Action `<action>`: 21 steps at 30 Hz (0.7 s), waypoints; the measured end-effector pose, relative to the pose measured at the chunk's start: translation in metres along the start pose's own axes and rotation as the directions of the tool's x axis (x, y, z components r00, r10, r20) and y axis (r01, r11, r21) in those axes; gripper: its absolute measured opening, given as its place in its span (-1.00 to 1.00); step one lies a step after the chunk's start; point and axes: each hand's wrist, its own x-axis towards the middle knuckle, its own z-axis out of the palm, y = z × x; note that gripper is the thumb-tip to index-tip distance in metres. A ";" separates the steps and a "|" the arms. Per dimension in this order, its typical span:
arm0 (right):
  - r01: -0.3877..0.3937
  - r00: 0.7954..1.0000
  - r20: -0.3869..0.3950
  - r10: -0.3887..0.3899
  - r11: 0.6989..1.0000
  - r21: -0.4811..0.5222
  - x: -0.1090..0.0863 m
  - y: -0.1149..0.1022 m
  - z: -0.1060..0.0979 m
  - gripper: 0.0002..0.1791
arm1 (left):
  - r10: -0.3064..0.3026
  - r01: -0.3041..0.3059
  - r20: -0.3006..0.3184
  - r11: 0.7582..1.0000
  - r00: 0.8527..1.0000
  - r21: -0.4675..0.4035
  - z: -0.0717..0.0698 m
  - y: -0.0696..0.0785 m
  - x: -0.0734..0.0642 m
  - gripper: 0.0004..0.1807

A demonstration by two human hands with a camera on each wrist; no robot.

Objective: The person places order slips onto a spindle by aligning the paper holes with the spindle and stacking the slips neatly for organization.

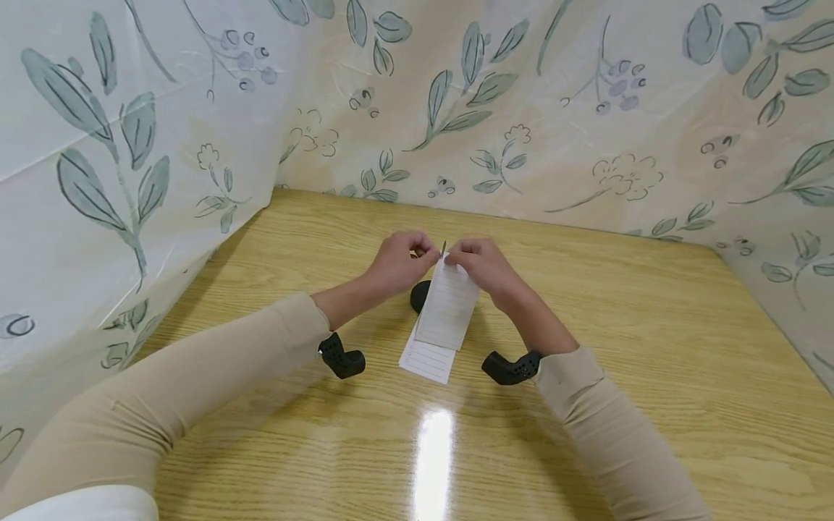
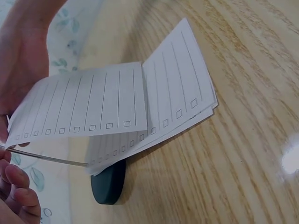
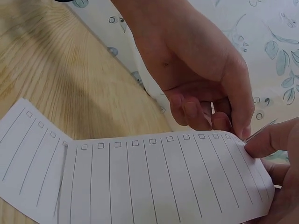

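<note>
A lined paper slip point(image 1: 449, 300) with small checkboxes hangs between both hands, its upper edge at the tip of a thin metal spike point(image 2: 51, 160). My left hand point(image 1: 405, 258) pinches the slip's upper left corner beside the spike, fingertips close together. On the other side, my right hand point(image 1: 485, 266) grips the upper right part of the slip between thumb and fingers. Lower on the spike lie several similar slips point(image 1: 426, 359), fanned out over a black rounded base point(image 2: 110, 184). Whether the spike pierces the held slip is hidden by the fingers.
The wood-grain table point(image 1: 651, 347) runs under everything. A leaf-patterned sheet point(image 1: 456, 108) hangs behind and on both sides. Black camera mounts sit at the left wrist point(image 1: 342, 357) and right wrist point(image 1: 511, 367).
</note>
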 end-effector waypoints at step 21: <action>-0.009 1.000 0.002 0.009 0.995 -0.097 0.002 0.018 0.007 -0.78 | -0.018 0.017 0.021 0.999 1.000 0.046 0.012 -0.019 -0.002 -0.85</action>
